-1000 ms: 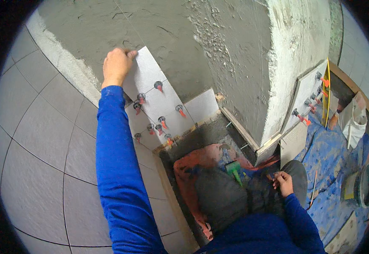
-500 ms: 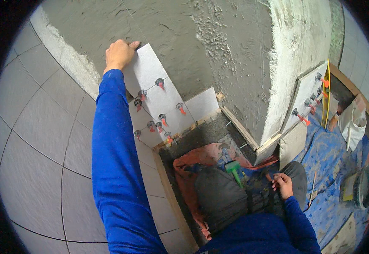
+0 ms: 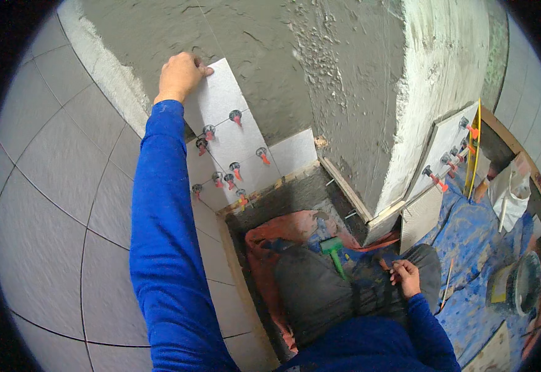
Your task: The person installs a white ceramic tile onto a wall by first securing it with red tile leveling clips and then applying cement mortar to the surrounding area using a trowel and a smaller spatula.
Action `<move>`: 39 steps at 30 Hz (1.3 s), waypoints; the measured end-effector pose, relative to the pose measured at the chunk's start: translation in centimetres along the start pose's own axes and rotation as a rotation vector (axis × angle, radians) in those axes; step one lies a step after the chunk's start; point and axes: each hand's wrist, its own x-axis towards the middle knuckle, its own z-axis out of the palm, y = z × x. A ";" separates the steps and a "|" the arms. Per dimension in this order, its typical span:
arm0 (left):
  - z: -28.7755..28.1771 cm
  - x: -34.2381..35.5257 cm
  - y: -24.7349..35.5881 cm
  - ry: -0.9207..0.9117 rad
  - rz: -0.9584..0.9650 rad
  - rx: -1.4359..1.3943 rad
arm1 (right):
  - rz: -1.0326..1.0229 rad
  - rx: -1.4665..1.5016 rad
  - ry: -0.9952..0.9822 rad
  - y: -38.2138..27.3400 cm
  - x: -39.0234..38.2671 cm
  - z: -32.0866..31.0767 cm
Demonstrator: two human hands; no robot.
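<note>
My left hand [image 3: 180, 76], at the end of a blue sleeve, presses on the upper left edge of the top grey wall tile [image 3: 221, 102] set in grey mortar [image 3: 270, 56]. Below it more grey tiles [image 3: 239, 155] carry red levelling clips [image 3: 236, 118] at the joints. My right hand [image 3: 405, 278] rests on my dark-trousered knee, fingers curled on a small object I cannot make out. A green-headed mallet [image 3: 333, 250] lies on the floor in front of my knees.
Tiled wall [image 3: 41, 204] fills the left. A rough plastered column [image 3: 444, 74] stands right of centre, with tiles and red clips [image 3: 438, 180] at its base. Blue sheeting [image 3: 487, 229], a bucket [image 3: 518, 285], a white bag [image 3: 511, 189] and an orange sack [image 3: 283, 226] lie about.
My left hand has slid upward along the top tile's left edge to its upper corner. My right hand stays on my knee.
</note>
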 end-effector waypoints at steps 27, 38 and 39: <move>3.4 -5.5 3.4 0.372 0.071 0.278 | 0.010 0.013 0.013 -0.5 1.5 0.8; 7.0 -7.3 5.6 0.461 -0.067 0.351 | -0.019 0.002 0.015 0.0 2.0 0.2; 6.9 -7.1 5.5 0.459 -0.068 0.327 | 0.000 0.018 0.018 0.0 2.2 0.2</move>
